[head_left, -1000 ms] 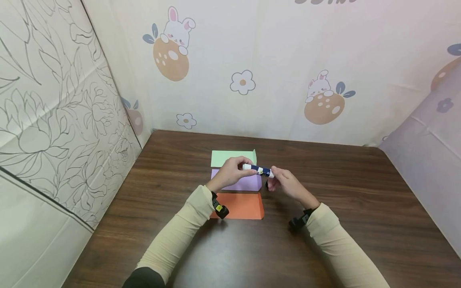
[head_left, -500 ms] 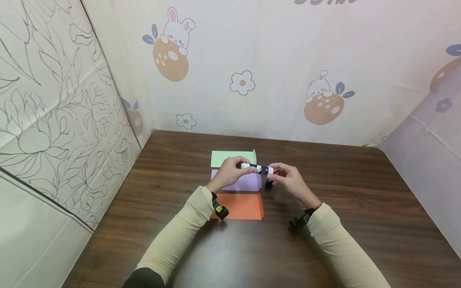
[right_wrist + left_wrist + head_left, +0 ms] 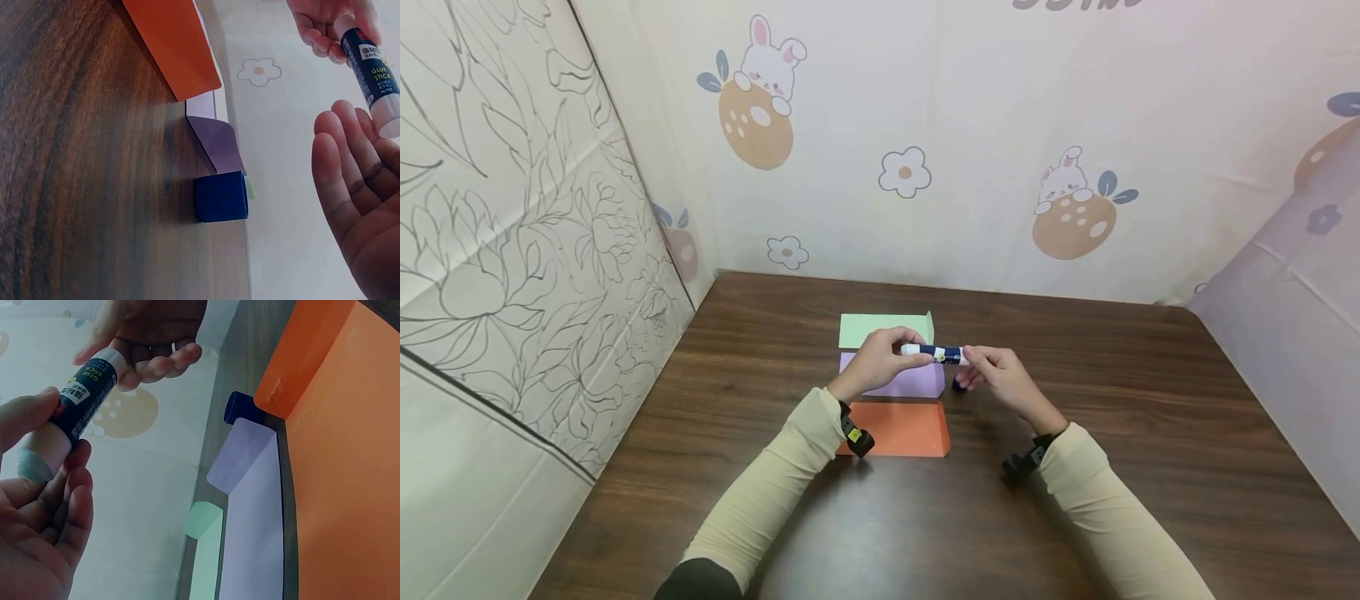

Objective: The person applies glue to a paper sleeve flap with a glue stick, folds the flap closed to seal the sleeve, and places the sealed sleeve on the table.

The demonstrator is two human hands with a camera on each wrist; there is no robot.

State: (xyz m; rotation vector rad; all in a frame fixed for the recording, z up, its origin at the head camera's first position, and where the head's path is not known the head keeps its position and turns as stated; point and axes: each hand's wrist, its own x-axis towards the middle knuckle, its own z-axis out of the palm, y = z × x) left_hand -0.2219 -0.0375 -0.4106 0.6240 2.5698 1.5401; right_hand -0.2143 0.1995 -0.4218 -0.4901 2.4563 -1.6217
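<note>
An uncapped glue stick (image 3: 942,354) with a dark blue label and white ends is held roughly level above the table. My left hand (image 3: 877,360) grips it near its glue end, thumb on one side and fingers on the other; a pale tip shows in the left wrist view. My right hand (image 3: 1003,382) pinches the white base at the other end, its other fingers extended below. The dark blue cap (image 3: 222,197) stands on the table with its open end up, beneath my right hand. Beside it lie three paper strips: green (image 3: 880,330), purple (image 3: 904,385) and orange (image 3: 904,429).
Each strip has a folded flap at its right end, turned up from the brown wooden table (image 3: 880,517). A patterned cloth (image 3: 970,108) hangs behind the table, with more at both sides. A black camera strap sits on each wrist.
My right hand's fingers have loosened and re-gripped the base of the glue stick, which has rolled slightly and levelled out. My left hand has stayed nearly still.
</note>
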